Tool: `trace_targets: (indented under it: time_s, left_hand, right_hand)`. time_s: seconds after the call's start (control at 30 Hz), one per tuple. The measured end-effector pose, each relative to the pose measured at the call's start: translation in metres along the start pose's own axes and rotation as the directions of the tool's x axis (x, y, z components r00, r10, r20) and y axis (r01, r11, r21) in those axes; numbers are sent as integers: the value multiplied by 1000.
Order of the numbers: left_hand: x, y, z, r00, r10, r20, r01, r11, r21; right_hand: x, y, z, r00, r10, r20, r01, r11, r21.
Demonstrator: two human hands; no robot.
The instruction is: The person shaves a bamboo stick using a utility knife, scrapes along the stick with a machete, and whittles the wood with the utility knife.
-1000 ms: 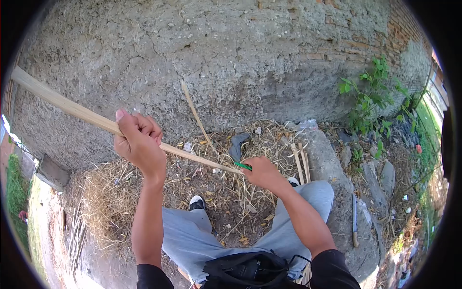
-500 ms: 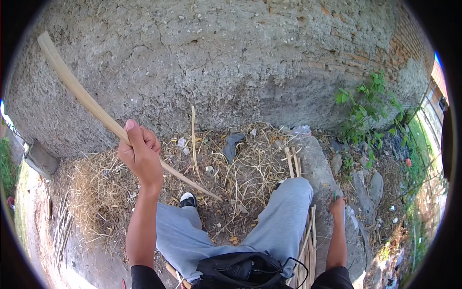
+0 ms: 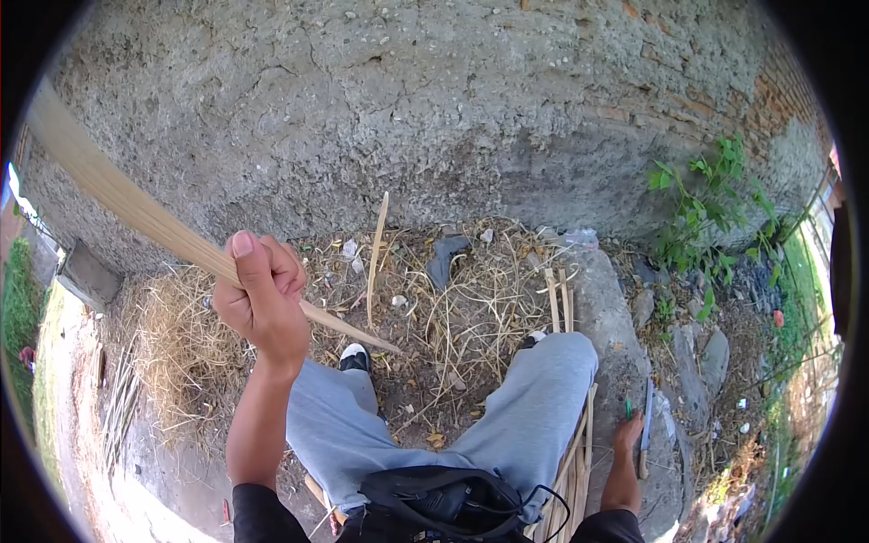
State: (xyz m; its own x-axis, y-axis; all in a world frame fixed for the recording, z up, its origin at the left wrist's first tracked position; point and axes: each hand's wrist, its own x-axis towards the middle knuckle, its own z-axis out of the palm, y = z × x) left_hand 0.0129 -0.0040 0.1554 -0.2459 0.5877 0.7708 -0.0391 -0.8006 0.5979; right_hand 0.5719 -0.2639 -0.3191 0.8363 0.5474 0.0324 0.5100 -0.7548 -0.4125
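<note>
A long, flat wooden strip [image 3: 145,215] slants from the upper left down to the middle, and my left hand [image 3: 267,294] is closed round it, thumb on top. Its lower end hangs over the soil between my feet. At the right, my right hand [image 3: 628,432] is low by the stone slab, with a small green object [image 3: 627,408] at its fingertips. A long blade with a wooden handle [image 3: 646,430] lies just right of that hand. The right fingers are small and partly hidden, so their grip is hard to make out.
A rough wall [image 3: 434,118] stands ahead. Dry fibres [image 3: 172,353] cover the ground at left. One thin strip [image 3: 377,258] leans on the wall. More strips [image 3: 579,462] lie beside my right leg. A green plant [image 3: 706,208] grows at right, near a stone slab [image 3: 606,308].
My right hand has left the strip's lower end and moved right and down to the slab beside the blade, with the green object. My left hand still holds the strip, its lower end now free.
</note>
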Motion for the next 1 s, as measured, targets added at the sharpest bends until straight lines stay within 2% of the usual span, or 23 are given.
trace_targets:
  time_s: [0.23, 0.3, 0.33, 0.4, 0.43, 0.5, 0.53, 0.6, 0.63, 0.7, 0.8, 0.93, 1.0]
  left_hand:
    - [5, 0, 8, 1000, 6, 4, -6, 1000, -8]
    - [6, -1, 8, 1000, 0, 3, 0, 1000, -19]
    - [5, -2, 8, 1000, -9, 6, 10, 999, -32]
    - [5, -5, 8, 1000, -11, 0, 11, 1000, 8]
    - [4, -6, 8, 1000, -11, -3, 11, 999, 43]
    - [3, -6, 9, 1000, -19, -9, 20, 999, 48]
    - [2, -6, 10, 1000, -28, -14, 28, 998, 50]
    - [-1, -8, 11, 999, -31, -18, 32, 998, 59]
    - [-2, -9, 11, 999, -31, -20, 32, 997, 70]
    - [-5, -11, 11, 999, -39, -6, 40, 999, 23]
    - [-7, -12, 12, 999, -39, 12, 40, 999, -31]
    - [-9, -8, 15, 999, -29, 37, 30, 999, -38]
    - [-9, -9, 15, 998, -47, 32, 49, 997, -55]
  right_hand:
    - [-13, -7, -15, 982, -182, -41, 173, 970, -168]
    - [-16, -6, -29, 964, -180, -195, 159, 980, -119]
    - [-17, 0, -33, 964, -186, -192, 165, 979, -121]
    - [-27, 15, -42, 959, 3, -285, -88, 954, -285]
    - [-32, 28, -43, 959, 0, -282, -84, 954, -287]
    - [-40, 55, -46, 978, 171, -119, -200, 931, -307]
    - [-45, 68, -48, 978, 169, -120, -199, 930, -309]
    - [-50, 86, -53, 998, -37, -40, 27, 971, -238]
    - [-46, 90, -55, 998, -39, -39, 28, 970, -241]
    - [-45, 93, -58, 994, 33, 107, 5, 944, -331]
    - [-43, 85, -59, 997, 36, 69, -6, 917, -398]
    - [-37, 73, -78, 996, 90, 16, -77, 926, -369]
    - [-41, 68, -92, 984, 114, -134, -159, 900, -407]
